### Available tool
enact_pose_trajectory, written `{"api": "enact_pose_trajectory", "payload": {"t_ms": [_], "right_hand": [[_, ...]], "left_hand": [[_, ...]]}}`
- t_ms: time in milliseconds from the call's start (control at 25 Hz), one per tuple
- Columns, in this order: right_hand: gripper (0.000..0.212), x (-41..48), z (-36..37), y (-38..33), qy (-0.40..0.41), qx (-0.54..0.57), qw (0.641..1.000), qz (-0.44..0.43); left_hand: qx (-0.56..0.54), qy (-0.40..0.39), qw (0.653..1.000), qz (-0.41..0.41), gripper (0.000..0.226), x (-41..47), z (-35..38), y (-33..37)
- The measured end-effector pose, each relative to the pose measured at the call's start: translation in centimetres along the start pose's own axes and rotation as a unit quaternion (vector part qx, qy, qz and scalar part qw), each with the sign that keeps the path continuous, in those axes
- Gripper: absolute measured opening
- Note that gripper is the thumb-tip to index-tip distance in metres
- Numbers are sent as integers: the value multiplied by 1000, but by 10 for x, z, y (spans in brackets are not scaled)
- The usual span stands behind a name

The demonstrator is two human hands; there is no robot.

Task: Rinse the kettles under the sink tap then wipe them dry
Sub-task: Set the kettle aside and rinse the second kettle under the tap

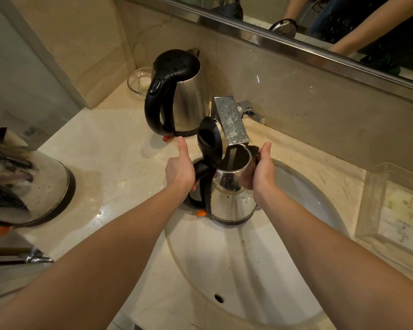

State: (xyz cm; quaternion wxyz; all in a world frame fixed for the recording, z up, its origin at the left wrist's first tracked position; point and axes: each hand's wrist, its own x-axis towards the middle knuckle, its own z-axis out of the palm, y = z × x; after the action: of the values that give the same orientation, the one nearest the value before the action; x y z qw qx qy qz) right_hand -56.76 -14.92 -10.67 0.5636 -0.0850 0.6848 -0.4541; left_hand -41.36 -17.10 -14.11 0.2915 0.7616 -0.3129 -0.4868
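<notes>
A steel kettle (229, 198) with a black handle and its lid flipped open hangs over the white sink (224, 270), its mouth right under the square chrome tap (231, 121). My left hand (179, 169) grips the black handle, thumb pointing up. My right hand (264, 173) holds the kettle's right side near the spout. Water drops cover its body. A second steel kettle (177, 94), lid closed and wet, stands on the counter behind the tap's left. A third kettle (26, 184) lies at the far left edge, partly out of view.
A small glass dish (138, 82) sits in the back corner beside the second kettle. A clear tray (391, 210) with paper items rests on the counter at right. A mirror (320, 22) runs along the wall above. The beige stone counter (110, 151) surrounds the sink.
</notes>
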Motion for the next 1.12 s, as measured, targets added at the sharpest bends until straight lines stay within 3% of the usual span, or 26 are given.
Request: {"api": "enact_pose_trajectory", "payload": {"t_ms": [360, 680, 1120], "right_hand": [[66, 7, -1, 4, -3, -4, 1000, 0], [63, 9, -2, 5, -2, 8, 1000, 4], [63, 10, -2, 7, 1, -8, 1000, -5]], "left_hand": [[0, 3, 1000, 8, 99, 4, 1, -3], [5, 3, 1000, 6, 75, 0, 0, -1], [9, 3, 1000, 10, 103, 7, 3, -6]]}}
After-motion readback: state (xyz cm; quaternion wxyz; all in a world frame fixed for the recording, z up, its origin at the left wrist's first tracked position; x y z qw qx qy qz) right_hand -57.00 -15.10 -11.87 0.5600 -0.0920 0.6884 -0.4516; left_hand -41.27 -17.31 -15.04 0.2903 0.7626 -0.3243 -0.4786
